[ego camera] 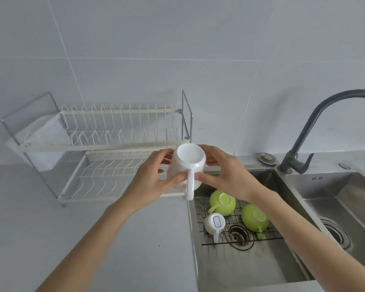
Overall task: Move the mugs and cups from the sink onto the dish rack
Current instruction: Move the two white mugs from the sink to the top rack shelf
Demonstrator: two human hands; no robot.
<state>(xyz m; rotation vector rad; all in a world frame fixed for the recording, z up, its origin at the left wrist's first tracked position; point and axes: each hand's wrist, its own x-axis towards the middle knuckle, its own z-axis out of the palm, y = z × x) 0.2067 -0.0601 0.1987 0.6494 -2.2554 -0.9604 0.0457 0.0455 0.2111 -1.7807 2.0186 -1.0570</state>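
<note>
A pale grey surface carries a two-tier white wire dish rack against the tiled wall. Set into the surface to the right is a stainless-steel double sink. On the black wire grid in its left basin lie two lime-green cups and a small white mug, all upside down.

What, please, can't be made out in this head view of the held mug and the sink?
- Rim and inside of the large white ceramic mug: turned away, left hand and right hand cover its sides.
- Label print on the small white mug: too small.
- Black curved faucet spout: cut off by right edge.
</note>
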